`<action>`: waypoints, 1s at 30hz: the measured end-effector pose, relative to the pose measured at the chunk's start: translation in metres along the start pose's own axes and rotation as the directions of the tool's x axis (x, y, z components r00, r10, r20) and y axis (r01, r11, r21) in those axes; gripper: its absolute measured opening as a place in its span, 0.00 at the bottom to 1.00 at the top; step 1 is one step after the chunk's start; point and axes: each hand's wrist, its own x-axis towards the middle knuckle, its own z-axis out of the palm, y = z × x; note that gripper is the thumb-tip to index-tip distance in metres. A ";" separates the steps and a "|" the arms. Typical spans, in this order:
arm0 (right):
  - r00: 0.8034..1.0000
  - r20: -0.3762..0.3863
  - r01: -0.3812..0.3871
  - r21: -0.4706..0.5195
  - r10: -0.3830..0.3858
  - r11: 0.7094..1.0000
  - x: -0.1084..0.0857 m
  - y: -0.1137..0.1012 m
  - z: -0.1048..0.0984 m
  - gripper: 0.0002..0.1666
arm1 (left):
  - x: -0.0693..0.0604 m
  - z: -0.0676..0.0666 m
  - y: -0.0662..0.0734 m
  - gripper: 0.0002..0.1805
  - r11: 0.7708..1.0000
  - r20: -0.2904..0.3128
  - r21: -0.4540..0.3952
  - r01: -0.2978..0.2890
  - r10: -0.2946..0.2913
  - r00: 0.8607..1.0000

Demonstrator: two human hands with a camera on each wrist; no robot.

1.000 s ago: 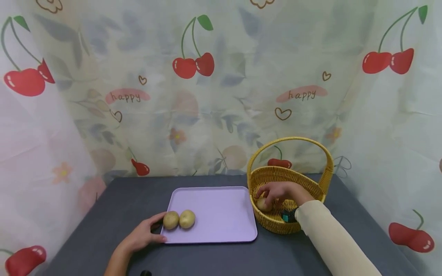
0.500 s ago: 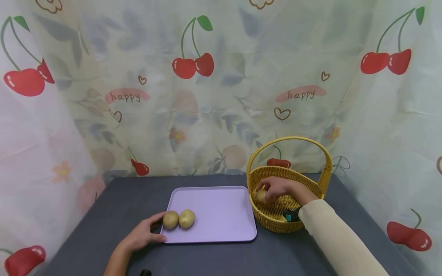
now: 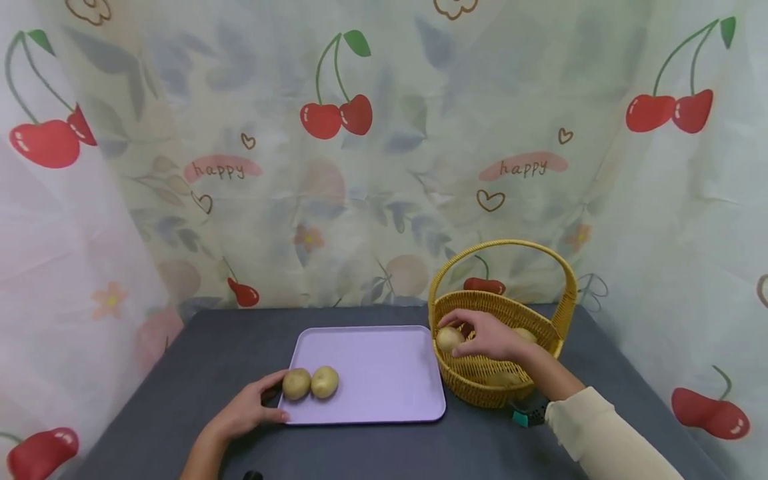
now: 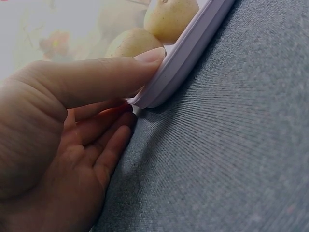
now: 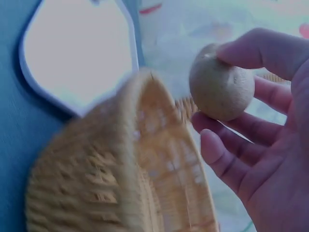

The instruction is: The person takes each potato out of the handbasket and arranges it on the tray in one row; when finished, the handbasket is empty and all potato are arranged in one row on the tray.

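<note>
The left hand rests along the left edge of the pale purple tray, its thumb on the rim near the close corner and its fingers loosely extended; it probably keeps the tray from sliding on the dark worktop. Just beyond that hand, two potatoes sit side by side at the tray's left end, a placing that seems to leave the rest of its surface free.

At the right stands the wicker basket, close against the tray, so the reach between them is likely short. What look like two more potatoes lie in it. Over its left side, the right hand grasps the held potato between thumb and fingertips, presumably because a round thing sits securely that way. The tall handle arches behind; farthest off hangs a cherry-print curtain.
</note>
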 end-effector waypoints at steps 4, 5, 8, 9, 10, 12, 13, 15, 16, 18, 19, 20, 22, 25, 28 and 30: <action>0.998 -0.059 0.009 0.022 -0.008 1.000 0.000 -0.017 0.015 0.29 | 0.000 -0.001 -0.001 0.44 1.000 -0.004 0.007 0.022 -0.022 1.000; 0.997 -0.075 0.004 0.034 -0.001 0.999 0.001 -0.020 0.020 0.29 | -0.001 -0.001 -0.002 0.44 1.000 -0.004 0.010 0.023 -0.023 1.000; 0.992 -0.124 -0.021 0.088 0.032 0.996 0.006 -0.029 0.037 0.30 | -0.002 0.000 -0.002 0.44 1.000 -0.001 0.000 0.018 -0.018 1.000; 0.990 -0.138 -0.026 0.103 0.040 0.994 0.009 -0.032 0.043 0.29 | -0.003 0.001 -0.003 0.44 1.000 0.000 0.000 0.014 -0.014 1.000; 0.988 -0.151 -0.028 0.106 0.044 0.994 0.011 -0.035 0.049 0.29 | -0.003 0.001 -0.002 0.44 1.000 0.002 -0.004 0.009 -0.009 1.000; 0.985 -0.168 -0.023 0.101 0.040 0.995 0.017 -0.041 0.062 0.28 | -0.004 0.001 -0.001 0.44 1.000 0.002 -0.016 0.001 -0.001 1.000; 0.984 -0.174 -0.017 0.088 0.032 0.996 0.021 -0.043 0.068 0.28 | -0.004 0.001 -0.001 0.43 1.000 -0.001 -0.017 -0.001 0.001 1.000; 0.984 -0.177 -0.004 0.057 0.014 0.998 0.028 -0.047 0.079 0.27 | -0.003 0.001 0.000 0.43 1.000 -0.005 -0.023 -0.005 0.005 1.000; 0.985 -0.175 0.000 0.048 0.008 0.999 0.032 -0.049 0.084 0.27 | -0.003 0.001 0.001 0.43 1.000 -0.007 -0.023 -0.006 0.006 1.000; 0.985 -0.172 0.000 0.044 0.008 0.999 0.039 -0.050 0.095 0.27 | -0.002 0.000 0.002 0.43 1.000 -0.009 -0.023 -0.005 0.004 1.000; 0.985 -0.171 -0.009 0.050 0.018 0.999 0.043 -0.050 0.100 0.27 | -0.002 0.000 0.002 0.43 1.000 -0.009 -0.021 -0.003 0.003 1.000; 0.985 -0.171 -0.022 0.064 0.032 0.998 0.046 -0.050 0.104 0.26 | -0.002 0.000 0.002 0.43 1.000 -0.006 -0.017 0.001 -0.001 1.000; 0.982 -0.174 -0.054 0.086 0.068 0.995 0.054 -0.047 0.113 0.27 | -0.001 0.000 0.003 0.44 1.000 -0.002 -0.011 0.008 -0.008 1.000; 0.976 -0.181 -0.102 0.095 0.118 0.990 0.065 -0.043 0.127 0.27 | -0.001 0.001 0.003 0.44 1.000 0.002 -0.003 0.022 -0.021 1.000; 0.972 -0.197 -0.117 0.059 0.127 0.991 0.075 -0.040 0.139 0.28 | -0.001 0.000 0.004 0.44 1.000 0.001 0.003 0.023 -0.023 1.000; 0.971 -0.200 -0.125 0.043 0.132 0.991 0.080 -0.039 0.148 0.27 | -0.001 0.000 0.004 0.44 1.000 -0.001 0.004 0.023 -0.023 1.000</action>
